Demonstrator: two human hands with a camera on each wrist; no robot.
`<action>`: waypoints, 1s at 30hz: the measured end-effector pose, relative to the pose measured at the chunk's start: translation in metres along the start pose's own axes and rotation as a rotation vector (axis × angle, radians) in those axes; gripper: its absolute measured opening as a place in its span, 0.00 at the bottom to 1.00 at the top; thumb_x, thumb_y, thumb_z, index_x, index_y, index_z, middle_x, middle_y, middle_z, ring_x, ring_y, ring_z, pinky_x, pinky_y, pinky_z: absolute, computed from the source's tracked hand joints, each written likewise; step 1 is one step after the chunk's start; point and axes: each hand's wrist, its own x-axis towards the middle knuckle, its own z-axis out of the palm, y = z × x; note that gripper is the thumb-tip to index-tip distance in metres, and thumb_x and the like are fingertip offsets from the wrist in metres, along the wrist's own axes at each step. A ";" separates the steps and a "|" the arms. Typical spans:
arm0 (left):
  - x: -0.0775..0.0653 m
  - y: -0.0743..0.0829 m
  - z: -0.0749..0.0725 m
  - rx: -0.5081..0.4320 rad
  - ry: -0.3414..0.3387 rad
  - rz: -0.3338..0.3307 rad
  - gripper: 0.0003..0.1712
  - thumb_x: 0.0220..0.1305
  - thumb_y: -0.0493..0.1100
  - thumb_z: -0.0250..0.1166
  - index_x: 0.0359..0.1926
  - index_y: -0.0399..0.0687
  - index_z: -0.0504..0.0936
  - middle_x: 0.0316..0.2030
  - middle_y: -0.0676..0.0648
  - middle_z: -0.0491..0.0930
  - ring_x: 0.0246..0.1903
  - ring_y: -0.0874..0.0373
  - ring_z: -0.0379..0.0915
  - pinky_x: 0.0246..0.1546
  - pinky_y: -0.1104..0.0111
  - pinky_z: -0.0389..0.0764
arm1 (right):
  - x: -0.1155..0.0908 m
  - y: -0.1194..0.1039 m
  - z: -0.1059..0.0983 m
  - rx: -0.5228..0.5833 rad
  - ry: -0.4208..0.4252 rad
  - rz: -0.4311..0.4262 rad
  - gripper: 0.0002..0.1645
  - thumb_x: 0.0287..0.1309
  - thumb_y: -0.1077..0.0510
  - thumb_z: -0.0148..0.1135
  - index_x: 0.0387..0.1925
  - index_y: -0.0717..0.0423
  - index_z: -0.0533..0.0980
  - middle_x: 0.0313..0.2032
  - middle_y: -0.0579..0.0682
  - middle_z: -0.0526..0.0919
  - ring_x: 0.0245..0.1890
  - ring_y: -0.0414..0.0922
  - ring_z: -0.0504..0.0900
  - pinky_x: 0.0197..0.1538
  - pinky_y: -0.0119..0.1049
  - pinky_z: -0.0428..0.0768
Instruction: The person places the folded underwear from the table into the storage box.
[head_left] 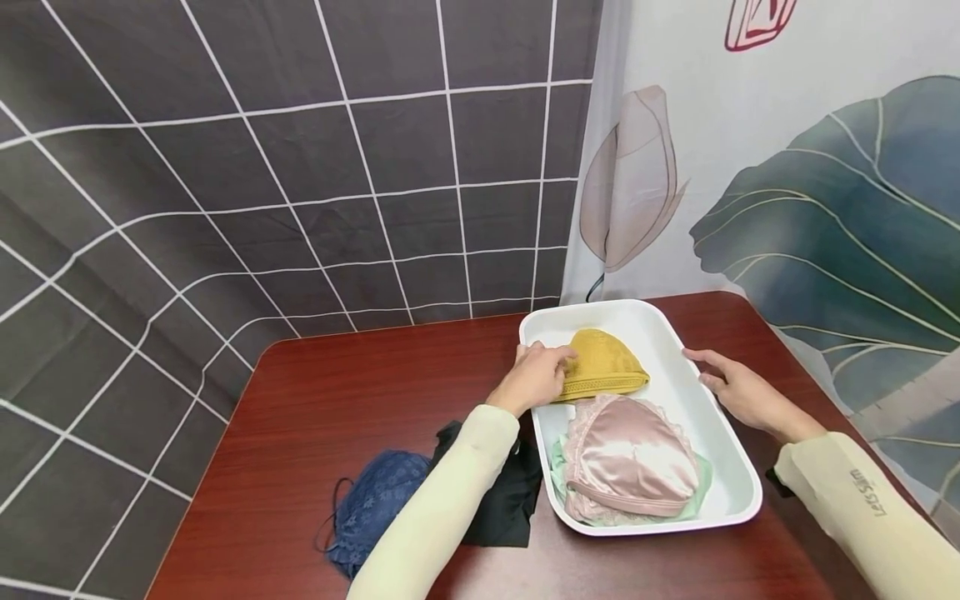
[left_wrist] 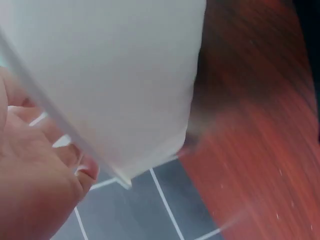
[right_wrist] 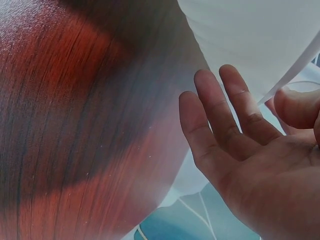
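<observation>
My left hand (head_left: 534,377) reaches over the left rim of a white tray (head_left: 733,450), its fingertips at the side of a folded mustard-yellow bra (head_left: 603,362). In the left wrist view the fingers are loosely bent beside the tray wall (left_wrist: 120,85), with nothing visible gripped. Across the tray, my right hand (head_left: 742,392) has its fingertips at the right rim. Its fingers look straight and spread in the right wrist view, near the outer wall (right_wrist: 255,40). A pink satin bra (head_left: 630,454) with lace edging lies in front of the yellow one, over a mint-green garment (head_left: 703,477).
Left of the tray, a navy lace bra (head_left: 386,500) with thin straps and a black garment (head_left: 502,508) lie on the reddish-brown table (head_left: 360,383), partly under my left forearm. A dark gridded curtain (head_left: 337,167) and a leaf-print curtain (head_left: 825,208) hang behind.
</observation>
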 end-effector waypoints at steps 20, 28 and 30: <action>-0.054 -0.044 -0.044 -0.120 0.043 -0.060 0.15 0.65 0.41 0.57 0.51 0.50 0.80 0.36 0.55 0.79 0.39 0.59 0.66 0.44 0.63 0.63 | -0.003 0.007 0.002 -0.024 0.018 -0.027 0.32 0.67 0.61 0.50 0.69 0.63 0.55 0.57 0.74 0.65 0.45 0.63 0.77 0.39 0.48 0.80; -0.098 -0.065 -0.061 -0.135 0.049 -0.050 0.14 0.65 0.41 0.58 0.50 0.49 0.80 0.42 0.50 0.81 0.41 0.56 0.67 0.47 0.59 0.64 | -0.003 0.007 0.003 -0.028 0.025 -0.049 0.31 0.67 0.61 0.51 0.68 0.64 0.55 0.57 0.75 0.65 0.45 0.65 0.77 0.39 0.49 0.80; -0.111 -0.071 -0.066 -0.138 0.057 -0.060 0.14 0.65 0.41 0.59 0.50 0.49 0.80 0.44 0.49 0.81 0.42 0.54 0.67 0.47 0.58 0.64 | -0.003 0.007 0.003 -0.020 0.022 -0.049 0.32 0.67 0.60 0.51 0.68 0.64 0.55 0.57 0.75 0.65 0.45 0.65 0.77 0.39 0.48 0.80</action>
